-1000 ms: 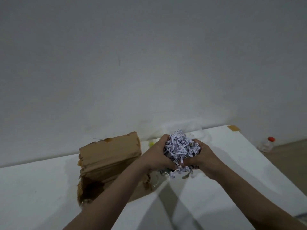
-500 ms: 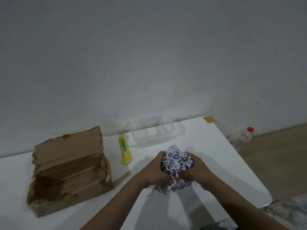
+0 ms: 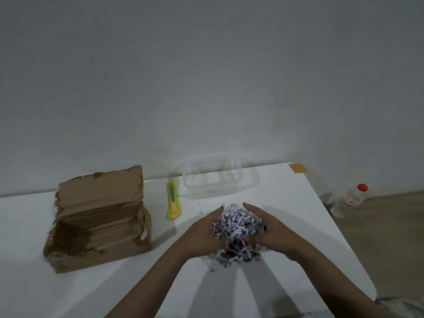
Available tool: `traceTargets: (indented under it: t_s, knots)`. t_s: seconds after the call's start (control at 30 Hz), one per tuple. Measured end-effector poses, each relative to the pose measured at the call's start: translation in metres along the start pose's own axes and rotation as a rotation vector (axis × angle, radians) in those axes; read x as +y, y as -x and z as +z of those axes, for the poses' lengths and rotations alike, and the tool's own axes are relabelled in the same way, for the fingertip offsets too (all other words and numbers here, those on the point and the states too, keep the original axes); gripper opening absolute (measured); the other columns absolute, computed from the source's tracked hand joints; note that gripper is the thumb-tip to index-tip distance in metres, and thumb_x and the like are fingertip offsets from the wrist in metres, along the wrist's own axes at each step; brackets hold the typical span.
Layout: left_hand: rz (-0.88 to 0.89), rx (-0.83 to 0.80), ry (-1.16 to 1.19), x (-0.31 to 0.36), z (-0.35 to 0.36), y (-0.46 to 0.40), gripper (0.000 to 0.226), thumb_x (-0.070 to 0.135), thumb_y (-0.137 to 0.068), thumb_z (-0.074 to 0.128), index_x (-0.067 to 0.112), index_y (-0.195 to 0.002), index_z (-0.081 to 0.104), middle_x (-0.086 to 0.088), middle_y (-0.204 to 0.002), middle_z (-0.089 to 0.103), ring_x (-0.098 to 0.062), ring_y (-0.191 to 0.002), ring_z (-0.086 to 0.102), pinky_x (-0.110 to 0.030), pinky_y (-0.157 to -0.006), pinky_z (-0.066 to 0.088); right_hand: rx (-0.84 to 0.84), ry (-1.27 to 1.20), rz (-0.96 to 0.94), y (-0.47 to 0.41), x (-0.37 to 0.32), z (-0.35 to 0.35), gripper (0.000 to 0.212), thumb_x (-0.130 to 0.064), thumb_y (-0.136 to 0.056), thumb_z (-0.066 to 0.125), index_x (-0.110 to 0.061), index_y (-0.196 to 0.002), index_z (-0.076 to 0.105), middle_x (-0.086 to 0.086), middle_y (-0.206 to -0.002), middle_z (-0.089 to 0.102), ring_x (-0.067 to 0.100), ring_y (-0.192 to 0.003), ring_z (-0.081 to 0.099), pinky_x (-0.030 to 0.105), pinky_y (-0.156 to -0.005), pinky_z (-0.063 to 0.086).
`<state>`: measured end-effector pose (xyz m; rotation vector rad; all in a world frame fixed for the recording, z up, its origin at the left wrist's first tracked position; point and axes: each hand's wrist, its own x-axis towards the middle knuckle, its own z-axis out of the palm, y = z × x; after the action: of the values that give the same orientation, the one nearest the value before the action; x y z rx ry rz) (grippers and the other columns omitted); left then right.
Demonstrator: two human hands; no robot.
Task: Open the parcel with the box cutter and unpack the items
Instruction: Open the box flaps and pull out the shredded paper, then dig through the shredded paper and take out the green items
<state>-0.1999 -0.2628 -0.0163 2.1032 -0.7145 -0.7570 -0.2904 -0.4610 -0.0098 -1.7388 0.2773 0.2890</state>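
Observation:
The opened cardboard parcel (image 3: 98, 223) stands on the left of the white table (image 3: 46, 292), its flap raised at the back. A yellow-green box cutter (image 3: 173, 200) lies to its right. A clump of shredded paper filling (image 3: 237, 228) sits on the table at centre right. My left hand (image 3: 203, 235) and my right hand (image 3: 267, 228) cup the clump from either side, fingers fairly straight and pointing away from me. Loose shreds spill onto the table beneath the hands.
A clear plastic container (image 3: 215, 177) stands at the back of the table by the wall. A piece of brown tape (image 3: 297, 168) marks the far right corner. A small bottle with a red cap (image 3: 351, 198) stands on the floor right of the table.
Both hands have carried the shredded paper away from the parcel, to the right and down to the table, and their grip has loosened. The view has shifted too.

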Motion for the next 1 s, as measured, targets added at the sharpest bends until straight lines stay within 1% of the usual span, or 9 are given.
traceTargets:
  t_s: [0.03,0.13,0.27,0.33,0.4,0.47,0.6,0.8,1.0]
  knots:
    - [-0.018,0.018,-0.028,0.001,-0.005,0.002,0.079,0.025,-0.079,0.073,0.034,-0.145,0.029,0.018,-0.143,0.039,0.0,-0.127,0.04,-0.019,-0.101,0.036,-0.006,0.066,0.032,0.001,-0.005,-0.002,0.075,-0.009,-0.081,0.07,-0.038,-0.14,0.035,-0.01,-0.143,0.04,0.007,-0.111,0.054,0.027,-0.09,0.05]
    - [-0.058,0.061,-0.035,0.0,-0.017,0.006,0.068,0.025,-0.084,0.067,0.034,-0.143,0.034,0.007,-0.147,0.039,-0.008,-0.132,0.038,-0.029,-0.103,0.042,-0.016,0.218,0.133,0.003,-0.019,-0.007,0.074,-0.008,-0.086,0.056,-0.045,-0.143,0.026,-0.008,-0.146,0.032,0.007,-0.072,0.05,0.023,-0.063,0.045]
    - [-0.032,0.176,-0.121,-0.001,-0.028,0.011,0.055,0.024,-0.09,0.059,0.034,-0.14,0.039,0.002,-0.142,0.048,-0.008,-0.132,0.041,-0.032,-0.104,0.042,0.034,0.362,0.188,0.004,-0.039,-0.003,0.078,-0.002,-0.085,0.044,-0.048,-0.144,0.022,-0.002,-0.16,0.012,0.01,-0.053,0.047,0.024,-0.05,0.038]
    - [-0.007,0.233,-0.148,-0.002,-0.033,0.014,0.05,0.021,-0.09,0.057,0.032,-0.137,0.044,0.001,-0.138,0.053,-0.008,-0.128,0.047,-0.028,-0.102,0.043,0.08,0.456,0.181,0.004,-0.049,0.001,0.076,-0.001,-0.087,0.043,-0.043,-0.146,0.021,0.003,-0.161,0.006,0.001,-0.062,0.057,0.016,-0.049,0.04]
    - [0.017,0.254,-0.136,-0.004,-0.038,0.02,0.045,0.02,-0.091,0.057,0.028,-0.134,0.049,0.0,-0.134,0.056,-0.009,-0.121,0.053,-0.022,-0.096,0.045,0.148,0.576,0.118,0.005,-0.055,0.011,0.069,-0.005,-0.088,0.046,-0.035,-0.146,0.026,0.004,-0.16,0.014,0.007,-0.115,0.056,0.017,-0.077,0.046]
    - [0.037,0.262,-0.116,-0.007,-0.044,0.029,0.04,0.021,-0.091,0.058,0.025,-0.131,0.053,0.0,-0.13,0.058,-0.013,-0.114,0.058,-0.019,-0.089,0.045,0.245,0.647,0.059,0.007,-0.06,0.026,0.058,-0.01,-0.09,0.049,-0.028,-0.143,0.035,0.0,-0.155,0.031,0.015,-0.138,0.035,0.026,-0.104,0.034]
    - [0.064,0.383,-0.081,-0.023,-0.065,0.053,0.031,0.021,-0.089,0.061,0.024,-0.12,0.06,0.003,-0.118,0.062,-0.015,-0.105,0.06,-0.021,-0.085,0.044,0.349,0.675,-0.041,0.004,-0.077,0.074,0.043,-0.015,-0.091,0.052,-0.023,-0.134,0.048,0.002,-0.141,0.049,0.018,-0.129,0.045,0.027,-0.103,0.035]
    - [0.036,0.614,-0.03,-0.071,-0.115,0.103,0.024,0.017,-0.085,0.063,0.02,-0.109,0.064,0.007,-0.103,0.057,-0.015,-0.101,0.058,-0.032,-0.087,0.049,0.339,0.574,-0.221,-0.028,-0.105,0.165,0.032,-0.019,-0.089,0.059,-0.024,-0.121,0.058,0.003,-0.128,0.056,0.02,-0.114,0.056,0.029,-0.093,0.044]
    - [-0.109,0.877,-0.121,-0.135,-0.172,0.149,0.035,0.026,-0.083,0.064,0.016,-0.116,0.057,-0.007,-0.125,0.049,-0.025,-0.115,0.043,-0.032,-0.091,0.039,0.277,0.424,-0.317,-0.074,-0.124,0.24,0.026,-0.013,-0.087,0.061,-0.019,-0.112,0.063,0.002,-0.113,0.058,0.018,-0.099,0.057,0.025,-0.081,0.043]
